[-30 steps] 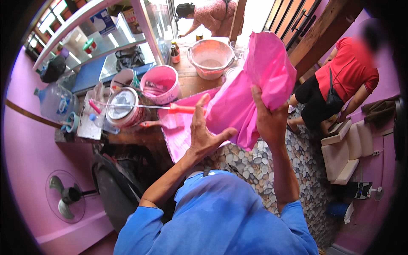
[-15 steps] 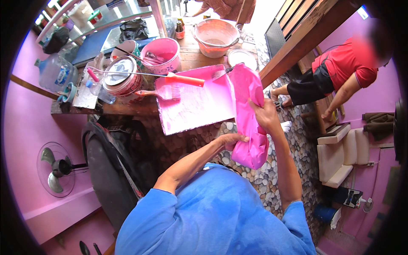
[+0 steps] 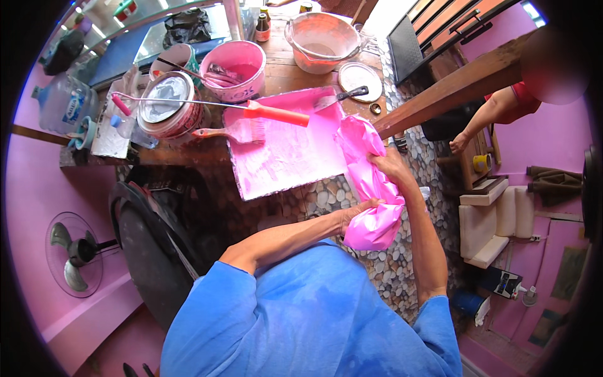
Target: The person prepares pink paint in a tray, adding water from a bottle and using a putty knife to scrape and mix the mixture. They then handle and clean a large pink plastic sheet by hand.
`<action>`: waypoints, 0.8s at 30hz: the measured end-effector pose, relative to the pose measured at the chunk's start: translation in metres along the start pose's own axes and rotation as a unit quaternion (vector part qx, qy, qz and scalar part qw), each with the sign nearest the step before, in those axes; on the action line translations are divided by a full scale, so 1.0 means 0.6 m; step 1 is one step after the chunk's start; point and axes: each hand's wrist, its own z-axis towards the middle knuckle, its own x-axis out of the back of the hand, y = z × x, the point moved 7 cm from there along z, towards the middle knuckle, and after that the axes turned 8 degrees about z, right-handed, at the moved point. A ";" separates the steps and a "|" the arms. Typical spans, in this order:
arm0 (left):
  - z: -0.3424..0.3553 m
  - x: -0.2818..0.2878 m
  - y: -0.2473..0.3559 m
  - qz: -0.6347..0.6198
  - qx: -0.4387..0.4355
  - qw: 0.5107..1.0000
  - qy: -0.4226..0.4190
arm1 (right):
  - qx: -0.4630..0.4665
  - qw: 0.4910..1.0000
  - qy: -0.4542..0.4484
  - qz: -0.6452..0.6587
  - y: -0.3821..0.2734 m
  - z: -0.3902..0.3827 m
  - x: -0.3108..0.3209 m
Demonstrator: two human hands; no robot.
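A shiny pink plastic bag (image 3: 375, 231), crumpled and hanging in front of my body, is held in both hands. My left hand (image 3: 355, 215) is closed round its lower part, the thumb on top. Higher up, my right hand (image 3: 391, 166) grips the bag's right side. The bag's upper end meets the right edge of a paint-smeared pink tray (image 3: 286, 166). On that tray rest a wide paintbrush (image 3: 232, 133), a roller frame with an orange handle (image 3: 276, 114) and a scraper with a dark handle (image 3: 336, 98). Whether the bag contains anything is hidden.
Behind the tray, the wooden table (image 3: 277, 81) carries a pink paint bucket (image 3: 233, 85), a paint can (image 3: 168, 119), a large basin (image 3: 320, 56) and a white lid (image 3: 364, 88). A wooden post (image 3: 452, 81) slants across the right, near a co-worker's arm (image 3: 490, 116). A fan (image 3: 76, 251) stands left.
The bag has gone from long and fairly smooth to more crumpled and gathered between my hands. The view has shifted slightly, and the co-worker at right is now largely behind the post.
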 end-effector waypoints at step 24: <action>-0.004 -0.041 0.027 0.130 0.000 0.989 0.064 | -0.046 0.998 -0.015 -0.044 0.019 0.024 -0.010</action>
